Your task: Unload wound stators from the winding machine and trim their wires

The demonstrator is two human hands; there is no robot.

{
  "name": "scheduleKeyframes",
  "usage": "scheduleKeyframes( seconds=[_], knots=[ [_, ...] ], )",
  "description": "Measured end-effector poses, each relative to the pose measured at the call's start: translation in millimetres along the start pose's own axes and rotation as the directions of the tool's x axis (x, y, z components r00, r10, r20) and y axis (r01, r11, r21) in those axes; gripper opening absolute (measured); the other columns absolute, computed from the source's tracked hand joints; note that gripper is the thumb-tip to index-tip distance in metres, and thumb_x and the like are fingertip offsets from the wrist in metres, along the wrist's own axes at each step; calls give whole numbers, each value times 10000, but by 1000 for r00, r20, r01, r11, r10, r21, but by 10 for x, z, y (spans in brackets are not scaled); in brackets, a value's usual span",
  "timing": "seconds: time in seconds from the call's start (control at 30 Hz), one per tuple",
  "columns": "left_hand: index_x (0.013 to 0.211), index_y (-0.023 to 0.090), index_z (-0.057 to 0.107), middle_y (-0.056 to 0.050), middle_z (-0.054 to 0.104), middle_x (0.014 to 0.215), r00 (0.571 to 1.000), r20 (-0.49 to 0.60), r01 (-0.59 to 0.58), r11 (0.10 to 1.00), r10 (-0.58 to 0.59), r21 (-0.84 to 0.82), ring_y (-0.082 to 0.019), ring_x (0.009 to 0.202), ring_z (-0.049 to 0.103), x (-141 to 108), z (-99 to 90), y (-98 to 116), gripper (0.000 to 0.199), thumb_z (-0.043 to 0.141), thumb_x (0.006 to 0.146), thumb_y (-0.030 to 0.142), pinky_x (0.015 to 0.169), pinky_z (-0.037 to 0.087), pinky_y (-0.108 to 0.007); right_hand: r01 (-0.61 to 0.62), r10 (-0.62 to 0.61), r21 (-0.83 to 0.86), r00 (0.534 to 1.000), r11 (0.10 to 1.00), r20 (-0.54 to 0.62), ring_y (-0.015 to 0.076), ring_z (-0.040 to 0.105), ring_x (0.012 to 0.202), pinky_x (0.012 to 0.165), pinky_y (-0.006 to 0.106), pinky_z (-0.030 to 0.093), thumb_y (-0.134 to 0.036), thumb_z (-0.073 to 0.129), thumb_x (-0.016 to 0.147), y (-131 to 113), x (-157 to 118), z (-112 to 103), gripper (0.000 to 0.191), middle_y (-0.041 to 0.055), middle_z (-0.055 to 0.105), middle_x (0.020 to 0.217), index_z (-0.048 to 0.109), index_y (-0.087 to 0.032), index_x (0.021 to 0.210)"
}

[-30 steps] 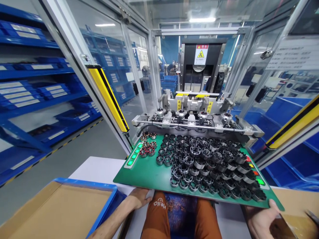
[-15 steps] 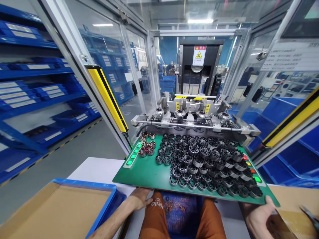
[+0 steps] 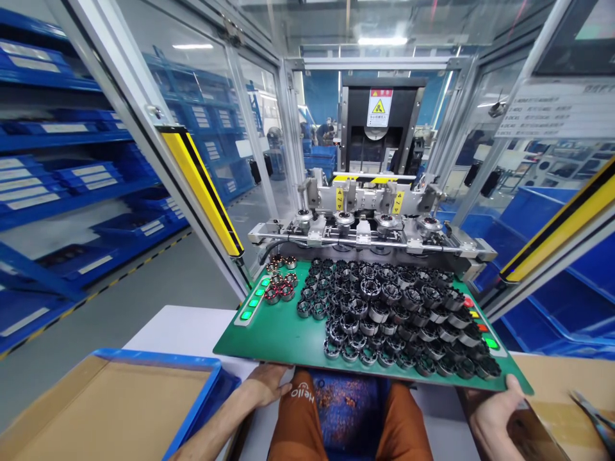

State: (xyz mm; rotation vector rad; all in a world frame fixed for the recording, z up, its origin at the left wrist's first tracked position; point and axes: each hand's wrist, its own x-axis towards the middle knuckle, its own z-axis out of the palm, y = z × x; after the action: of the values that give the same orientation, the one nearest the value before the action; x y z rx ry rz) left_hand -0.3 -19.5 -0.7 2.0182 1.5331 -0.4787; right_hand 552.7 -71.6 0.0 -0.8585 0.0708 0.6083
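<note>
A green tabletop (image 3: pixel 283 339) stretches in front of me, crowded with stacked dark ring-shaped stator cores (image 3: pixel 379 312). At its left side sit several stators wound with copper wire (image 3: pixel 280 286). My left hand (image 3: pixel 269 382) is at the front edge, left of my knees; its thumb shows, while the fingers pass out of sight beneath the top. At the right front corner, my right hand (image 3: pixel 494 406) grips the edge, thumb against the rim and fingers hidden below. Behind the cores stands a machine fixture (image 3: pixel 362 234) with several round metal holders.
Green lit buttons (image 3: pixel 254 299) line the tabletop's left end. Yellow light-curtain posts (image 3: pixel 202 192) flank the opening. A blue-rimmed tray with cardboard (image 3: pixel 120 397) lies at left, pliers (image 3: pixel 593 413) at right. A blue bin (image 3: pixel 348 416) stands between my knees. Shelves with blue bins (image 3: pixel 62 179) are beyond.
The view has shifted very slightly, so the scene sits a little further left. Both hands keep their places at the tabletop's front edge, and the stator cores stay put.
</note>
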Motion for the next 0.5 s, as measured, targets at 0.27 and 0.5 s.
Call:
scheduleKeyframes(
  seconds=[0.27, 0.5],
  knots=[
    [1736, 247, 700, -141, 638, 1830, 1000, 2, 21, 1000, -21, -19, -378, 1732, 598, -32, -49, 40, 669, 671, 1086, 398, 1447, 461, -463, -28, 28, -9, 999, 1000, -26, 301, 869, 902, 483, 329, 699, -367, 834, 559, -4, -15, 22, 466, 64, 908, 1055, 797, -243, 1007],
    [1781, 179, 661, -178, 621, 1837, 999, 31, 15, 1000, -15, 2, -389, 1743, 585, -46, -70, 84, 706, 620, 1112, 402, 1462, 442, -480, 22, -22, -46, 1000, 999, -11, 332, 884, 1101, 568, 291, 718, -411, 852, 585, -10, -108, 63, 472, 106, 911, 1154, 803, -238, 1021]
  ],
)
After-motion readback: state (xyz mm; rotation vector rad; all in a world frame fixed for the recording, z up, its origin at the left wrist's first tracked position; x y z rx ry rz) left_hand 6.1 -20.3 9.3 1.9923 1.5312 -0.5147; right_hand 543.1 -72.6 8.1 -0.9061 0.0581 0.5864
